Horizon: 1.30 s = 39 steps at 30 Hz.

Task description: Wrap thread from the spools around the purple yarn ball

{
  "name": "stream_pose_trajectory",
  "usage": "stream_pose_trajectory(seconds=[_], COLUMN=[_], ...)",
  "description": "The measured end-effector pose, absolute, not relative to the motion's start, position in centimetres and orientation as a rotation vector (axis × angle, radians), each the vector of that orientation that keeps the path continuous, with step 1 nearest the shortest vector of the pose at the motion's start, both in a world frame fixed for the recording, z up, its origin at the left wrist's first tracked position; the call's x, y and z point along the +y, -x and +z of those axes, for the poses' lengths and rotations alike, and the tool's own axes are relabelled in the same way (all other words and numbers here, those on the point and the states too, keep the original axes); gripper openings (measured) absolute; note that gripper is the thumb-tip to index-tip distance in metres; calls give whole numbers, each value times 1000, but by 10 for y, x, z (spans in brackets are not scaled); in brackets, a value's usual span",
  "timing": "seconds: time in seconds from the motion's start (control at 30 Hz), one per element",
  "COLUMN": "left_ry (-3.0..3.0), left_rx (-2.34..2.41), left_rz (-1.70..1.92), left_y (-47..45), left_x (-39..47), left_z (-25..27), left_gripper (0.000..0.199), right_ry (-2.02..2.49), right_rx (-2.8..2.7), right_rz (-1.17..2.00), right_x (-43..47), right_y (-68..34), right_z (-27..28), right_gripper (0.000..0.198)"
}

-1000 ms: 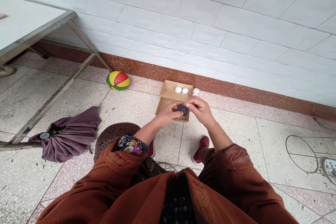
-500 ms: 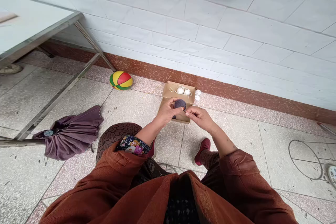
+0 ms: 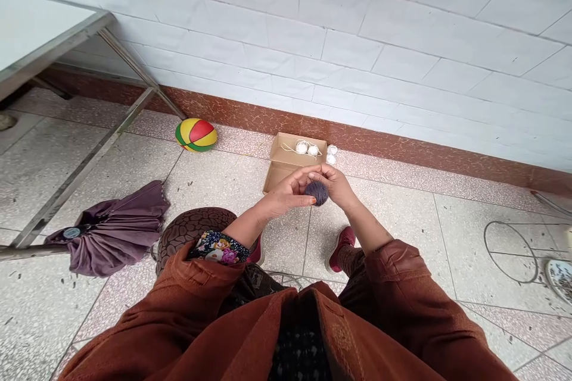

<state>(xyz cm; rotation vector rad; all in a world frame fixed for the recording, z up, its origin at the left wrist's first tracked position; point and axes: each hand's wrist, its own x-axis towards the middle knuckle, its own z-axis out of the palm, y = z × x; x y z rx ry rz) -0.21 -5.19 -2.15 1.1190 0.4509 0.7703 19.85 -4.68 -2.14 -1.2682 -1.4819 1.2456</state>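
one purple ball (image 3: 316, 193), four white balls (image 3: 302, 147)

Box (image 3: 277, 174) is blocking far side, wall (image 3: 268, 59) rising behind. Toy ball (image 3: 196, 134) and umbrella (image 3: 127, 227) are crowding left. Open floor (image 3: 397, 229) is running right, to wire rack (image 3: 513, 253).

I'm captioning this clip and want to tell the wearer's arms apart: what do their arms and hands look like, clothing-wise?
The left hand and right hand wear no gloves. The left sleeve is rust-brown, with a dark floral cuff in pink, orange and white beyond its edge. The right sleeve, also rust-brown, ends in a smoother, reddish-brown cuff with no floral fabric showing.
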Motion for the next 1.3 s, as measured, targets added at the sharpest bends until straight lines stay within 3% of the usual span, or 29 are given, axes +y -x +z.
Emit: stream_pose_trajectory(seconds=[0.1,0.53,0.6,0.73,0.8,1.0,1.3], left_ry=[-1051,-1056,-1182,-1298,-1275,-1080,-815], left_rx=[497,908,910,690,524,451,690], left_rz=[761,884,827,706,697,744,943], left_y=[5,11,9,6,6,7,11], left_x=[-51,-37,-40,-49,-52,-52,-43], left_z=[-25,-30,-32,-26,-22,-22,-18], left_gripper=[63,52,58,99,107,61,53], right_ry=[1374,1171,1120,1137,1171,1313,1241], right_rx=[-1502,-1719,-1672,-1577,-1525,-1502,-1797], right_rz=[1195,1211,1191,1158,1170,1212,1095], right_x=[-48,-72,-71,-61,-55,-51,-68], right_y=[-201,-220,-221,-217,-213,-206,-204], right_z=[-32,-2,4,2,-6,-33,-20], right_gripper=[31,40,40,40,40,39,39])
